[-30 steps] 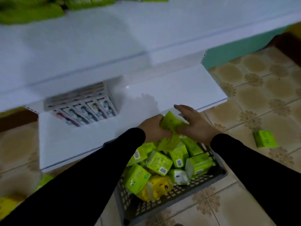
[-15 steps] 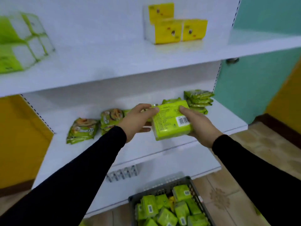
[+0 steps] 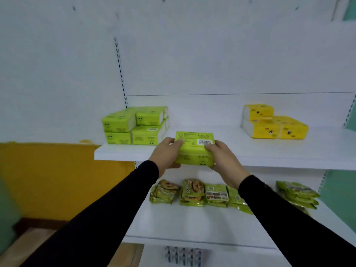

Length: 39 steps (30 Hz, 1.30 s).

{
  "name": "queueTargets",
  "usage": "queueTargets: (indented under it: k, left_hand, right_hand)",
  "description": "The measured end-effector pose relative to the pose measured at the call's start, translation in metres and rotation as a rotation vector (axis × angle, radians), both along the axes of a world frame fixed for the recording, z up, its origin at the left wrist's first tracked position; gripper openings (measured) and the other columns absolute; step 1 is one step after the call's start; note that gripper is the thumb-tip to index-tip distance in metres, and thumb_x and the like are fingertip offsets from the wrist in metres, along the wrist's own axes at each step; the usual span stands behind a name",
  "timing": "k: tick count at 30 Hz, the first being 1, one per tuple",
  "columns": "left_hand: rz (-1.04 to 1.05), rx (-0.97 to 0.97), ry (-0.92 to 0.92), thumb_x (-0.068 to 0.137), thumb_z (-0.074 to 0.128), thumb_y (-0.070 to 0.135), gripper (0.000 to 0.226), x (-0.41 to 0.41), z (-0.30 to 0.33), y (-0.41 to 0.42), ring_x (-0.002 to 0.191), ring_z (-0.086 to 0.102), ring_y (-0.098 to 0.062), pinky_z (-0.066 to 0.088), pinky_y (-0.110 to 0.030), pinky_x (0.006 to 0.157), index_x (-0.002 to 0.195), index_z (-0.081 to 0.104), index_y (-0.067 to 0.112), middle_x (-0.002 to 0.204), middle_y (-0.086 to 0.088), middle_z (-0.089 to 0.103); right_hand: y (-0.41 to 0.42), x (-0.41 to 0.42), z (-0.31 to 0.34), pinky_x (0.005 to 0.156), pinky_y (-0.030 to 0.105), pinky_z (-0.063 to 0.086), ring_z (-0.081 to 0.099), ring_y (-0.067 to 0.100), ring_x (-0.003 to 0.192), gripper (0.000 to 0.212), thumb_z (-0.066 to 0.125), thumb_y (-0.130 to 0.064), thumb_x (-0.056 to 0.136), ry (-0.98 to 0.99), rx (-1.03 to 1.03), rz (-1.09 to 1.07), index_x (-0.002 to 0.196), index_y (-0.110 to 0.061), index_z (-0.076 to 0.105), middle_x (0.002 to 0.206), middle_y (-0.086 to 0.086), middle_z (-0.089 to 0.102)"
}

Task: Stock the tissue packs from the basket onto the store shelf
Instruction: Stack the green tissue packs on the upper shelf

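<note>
I hold a green tissue pack [image 3: 194,149] between both hands at the front edge of the upper white shelf [image 3: 269,153]. My left hand [image 3: 165,154] grips its left end with fingers curled over the top. At the pack's right end my right hand [image 3: 223,158] does the same. The pack's barcode faces up. A stack of several green tissue packs [image 3: 134,125] stands on the same shelf to the left of it. Yellow tissue packs [image 3: 273,123] are stacked at the right of that shelf. The basket is out of view.
On the lower shelf [image 3: 183,224] lie several green snack packets [image 3: 190,192], with a pile of more green packets [image 3: 298,193] at the right. Small boxed items [image 3: 183,256] sit on the shelf below. An orange wall [image 3: 57,180] lies to the left.
The pack came out of the basket and has been lifted from the lower shelf's height up to the upper shelf's front edge. My view has risen, and the basket has dropped out of sight.
</note>
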<state>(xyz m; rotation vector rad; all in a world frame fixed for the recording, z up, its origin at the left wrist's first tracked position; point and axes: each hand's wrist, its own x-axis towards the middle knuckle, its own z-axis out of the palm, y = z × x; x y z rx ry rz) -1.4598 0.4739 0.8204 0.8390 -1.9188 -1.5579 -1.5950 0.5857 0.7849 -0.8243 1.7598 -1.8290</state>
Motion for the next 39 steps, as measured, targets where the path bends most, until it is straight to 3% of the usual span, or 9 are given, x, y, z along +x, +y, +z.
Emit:
queueTargets:
  k: [5,8,11,16,20,25,30,36,39]
  left_hand:
    - [-0.061,-0.100,-0.067,0.093,0.062,0.030,0.065,0.032,0.018,-0.054,0.113,0.057,-0.026,0.055,-0.039,0.091,0.149,0.030,0.021,0.131,-0.007,0.048]
    - [-0.080,-0.302,-0.169,0.088,0.068,0.028,0.071,0.038,0.023,-0.099,0.098,0.059,-0.021,0.052,-0.032,0.082,0.148,0.031,0.024,0.124,-0.007,0.053]
    - [-0.059,-0.631,-0.312,0.088,0.063,0.036,0.062,0.041,0.033,-0.150,0.098,0.059,-0.022,0.048,-0.030,0.080,0.142,0.040,0.018,0.126,-0.006,0.060]
    - [0.018,-0.973,-0.416,0.092,0.059,0.036,0.051,0.042,0.057,-0.229,0.112,0.055,-0.029,0.045,-0.037,0.089,0.132,0.047,0.007,0.121,-0.011,0.060]
    - [0.011,-0.994,-0.406,0.093,0.058,0.036,0.058,0.031,0.061,-0.280,0.120,0.052,-0.029,0.044,-0.036,0.096,0.142,0.042,0.011,0.132,-0.010,0.057]
    - [0.051,-1.094,-0.505,0.095,0.051,0.038,0.054,0.023,0.043,-0.310,0.123,0.050,-0.031,0.044,-0.039,0.098,0.142,0.042,0.013,0.132,-0.011,0.055]
    - [0.288,-0.840,-0.199,0.093,0.054,0.042,0.059,0.050,0.041,-0.333,0.135,0.038,-0.031,0.033,-0.041,0.111,0.144,0.043,0.015,0.145,-0.014,0.044]
    - [0.262,0.103,0.045,0.100,0.038,0.048,0.059,0.073,0.019,-0.346,0.129,0.044,-0.030,0.035,-0.040,0.103,0.146,0.038,0.010,0.146,-0.007,0.043]
    - [0.231,0.288,0.110,0.102,0.039,0.045,0.049,0.069,0.008,-0.337,0.112,0.053,-0.029,0.043,-0.040,0.094,0.140,0.044,0.016,0.134,-0.007,0.054]
  right_hand:
    - [-0.054,0.026,0.012,0.099,0.047,0.051,0.063,0.022,0.109,0.058,0.056,-0.064,0.070,0.120,0.022,0.060,0.119,-0.033,0.060,0.117,-0.004,0.066]
    - [-0.096,0.026,0.020,0.102,0.049,0.049,0.063,0.020,0.110,0.067,0.055,-0.067,0.072,0.136,0.032,0.043,0.129,-0.031,0.056,0.121,-0.004,0.064]
    - [-0.142,0.032,0.032,0.101,0.047,0.050,0.064,0.020,0.107,0.029,0.054,-0.048,0.091,0.149,0.019,0.025,0.113,-0.031,0.061,0.115,-0.003,0.066]
    - [-0.224,0.034,0.047,0.101,0.048,0.050,0.064,0.020,0.107,0.053,0.053,-0.062,0.074,0.166,0.032,-0.007,0.117,-0.032,0.062,0.116,-0.002,0.066]
    - [-0.266,0.030,0.052,0.098,0.042,0.051,0.063,0.019,0.108,0.016,0.049,-0.041,0.098,0.187,0.033,-0.033,0.108,-0.035,0.060,0.115,-0.002,0.066]
    - [-0.295,0.019,0.037,0.107,0.045,0.045,0.054,0.023,0.126,0.089,0.047,-0.072,0.070,0.220,0.179,-0.032,0.143,-0.022,0.047,0.140,0.003,0.055]
    - [-0.293,0.021,0.032,0.113,0.039,0.037,0.040,0.022,0.140,0.072,0.048,-0.057,0.095,0.157,0.201,-0.055,0.153,-0.019,0.031,0.155,-0.001,0.037]
    - [-0.299,0.019,0.024,0.112,0.043,0.039,0.044,0.023,0.136,0.073,0.044,-0.062,0.091,0.132,0.186,-0.060,0.151,-0.022,0.035,0.152,0.000,0.043]
    - [-0.301,0.019,0.023,0.111,0.044,0.040,0.048,0.022,0.131,0.067,0.043,-0.059,0.093,0.101,0.164,-0.050,0.149,-0.024,0.037,0.147,-0.002,0.047]
